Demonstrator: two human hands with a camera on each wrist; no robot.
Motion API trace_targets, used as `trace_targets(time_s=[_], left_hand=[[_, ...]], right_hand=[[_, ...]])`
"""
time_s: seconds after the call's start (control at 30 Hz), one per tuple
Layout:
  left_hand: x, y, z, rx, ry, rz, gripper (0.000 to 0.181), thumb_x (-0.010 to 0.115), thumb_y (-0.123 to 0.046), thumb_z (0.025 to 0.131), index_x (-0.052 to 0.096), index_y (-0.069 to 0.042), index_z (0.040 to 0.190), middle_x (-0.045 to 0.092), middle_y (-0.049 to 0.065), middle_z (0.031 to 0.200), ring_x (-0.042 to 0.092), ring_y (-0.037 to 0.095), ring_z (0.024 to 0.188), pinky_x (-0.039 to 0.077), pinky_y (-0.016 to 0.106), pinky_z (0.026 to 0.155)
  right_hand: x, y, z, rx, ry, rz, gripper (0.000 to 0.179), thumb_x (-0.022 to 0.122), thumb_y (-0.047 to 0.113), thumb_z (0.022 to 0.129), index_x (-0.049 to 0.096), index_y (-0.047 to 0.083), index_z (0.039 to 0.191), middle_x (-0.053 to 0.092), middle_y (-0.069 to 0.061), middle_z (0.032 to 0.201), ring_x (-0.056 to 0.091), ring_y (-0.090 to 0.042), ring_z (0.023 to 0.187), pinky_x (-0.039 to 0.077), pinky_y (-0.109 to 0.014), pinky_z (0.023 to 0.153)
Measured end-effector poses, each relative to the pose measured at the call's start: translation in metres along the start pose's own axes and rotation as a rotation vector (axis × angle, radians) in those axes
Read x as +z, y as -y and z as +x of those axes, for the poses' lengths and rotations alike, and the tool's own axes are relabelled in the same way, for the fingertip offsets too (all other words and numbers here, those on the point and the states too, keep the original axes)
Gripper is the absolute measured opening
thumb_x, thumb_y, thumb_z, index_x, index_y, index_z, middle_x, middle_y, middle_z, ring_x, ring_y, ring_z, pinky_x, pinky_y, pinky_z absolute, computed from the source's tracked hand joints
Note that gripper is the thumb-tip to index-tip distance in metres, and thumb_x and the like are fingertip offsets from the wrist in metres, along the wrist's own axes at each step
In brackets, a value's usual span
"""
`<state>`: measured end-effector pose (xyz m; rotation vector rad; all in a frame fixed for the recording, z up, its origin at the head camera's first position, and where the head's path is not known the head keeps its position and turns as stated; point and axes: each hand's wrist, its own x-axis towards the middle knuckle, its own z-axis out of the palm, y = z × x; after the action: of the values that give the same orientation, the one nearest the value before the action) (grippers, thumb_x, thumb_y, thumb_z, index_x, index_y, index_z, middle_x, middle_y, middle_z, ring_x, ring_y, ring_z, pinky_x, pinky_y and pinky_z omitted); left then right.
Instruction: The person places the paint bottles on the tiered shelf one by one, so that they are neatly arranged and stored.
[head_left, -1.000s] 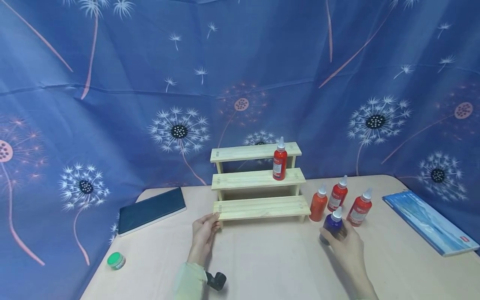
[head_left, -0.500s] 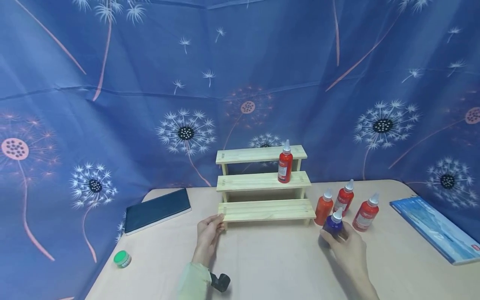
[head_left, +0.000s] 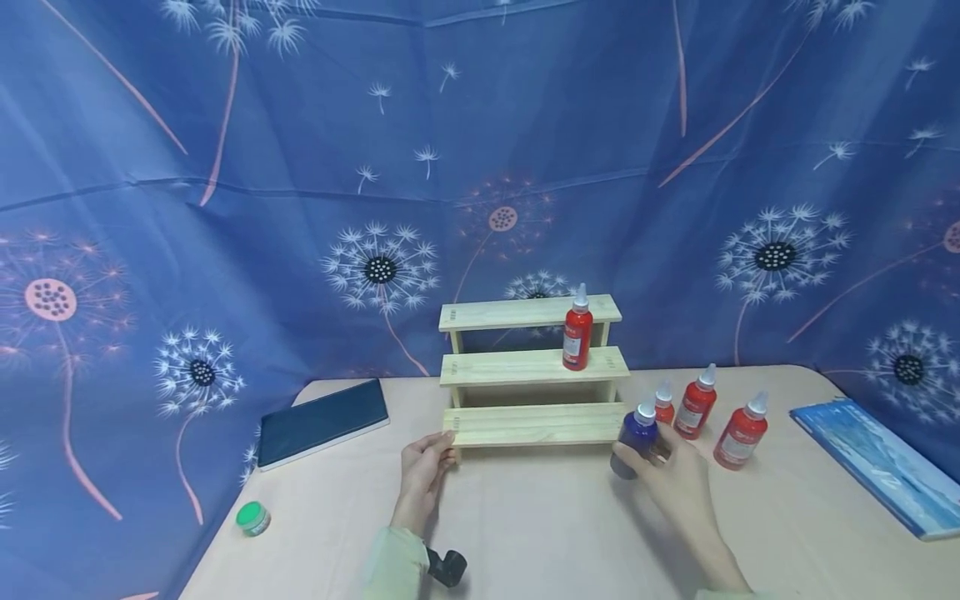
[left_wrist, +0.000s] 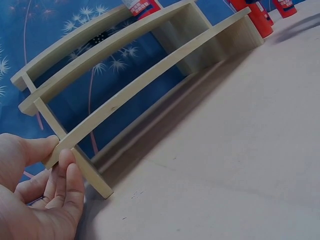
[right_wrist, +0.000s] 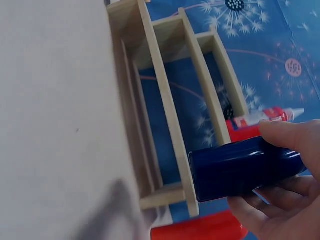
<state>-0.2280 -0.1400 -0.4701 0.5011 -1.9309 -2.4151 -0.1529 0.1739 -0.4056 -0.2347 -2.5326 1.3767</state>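
My right hand (head_left: 678,479) grips a dark blue squeeze bottle (head_left: 637,437) with a pale pointed cap, thumb on one side and fingers on the other. The bottle appears raised off the table, at the right end of the lowest step of a three-step wooden rack (head_left: 536,425). My left hand (head_left: 423,479) pinches the left end of that lowest step between thumb and fingers, plain in the left wrist view. A red bottle (head_left: 577,337) stands upright on the rack's middle step, toward the right.
Right of the rack stand an orange-red bottle (head_left: 664,406), partly hidden, and two red bottles (head_left: 694,408). A blue-covered pad (head_left: 881,467) lies at far right. A dark notebook (head_left: 324,423) and a green-lidded jar (head_left: 252,518) are left. A blue curtain (head_left: 300,167) hangs behind.
My right hand has carried the blue bottle left, toward the rack; they now partly cover the orange-red bottle. My left hand keeps its hold on the rack. The head view has shifted slightly.
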Motion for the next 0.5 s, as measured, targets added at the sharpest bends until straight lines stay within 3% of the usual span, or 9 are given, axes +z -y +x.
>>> trace_targets(time_s=[0.27,0.5], left_hand=[[0.001,0.0,0.002,-0.001,-0.01,0.002,0.037,0.069,-0.01,0.09,0.058,0.013,0.116,0.064,0.002,0.077,0.061,0.006,0.064,0.055,0.016,0.061],[0.0,0.002,0.001,0.003,-0.005,0.003,0.038,0.069,-0.011,0.09,0.057,0.014,0.117,0.063,0.003,0.078,0.06,0.007,0.064,0.055,0.016,0.06]], right_hand=[[0.012,0.017,0.011,-0.014,0.049,0.068,0.062,0.074,0.029,0.088,0.049,0.0,0.137,0.055,-0.026,0.134,0.053,-0.042,0.124,0.048,-0.045,0.101],[0.023,0.027,0.022,-0.062,0.074,0.065,0.057,0.074,0.024,0.088,0.052,0.0,0.135,0.059,-0.024,0.129,0.055,-0.041,0.121,0.05,-0.044,0.098]])
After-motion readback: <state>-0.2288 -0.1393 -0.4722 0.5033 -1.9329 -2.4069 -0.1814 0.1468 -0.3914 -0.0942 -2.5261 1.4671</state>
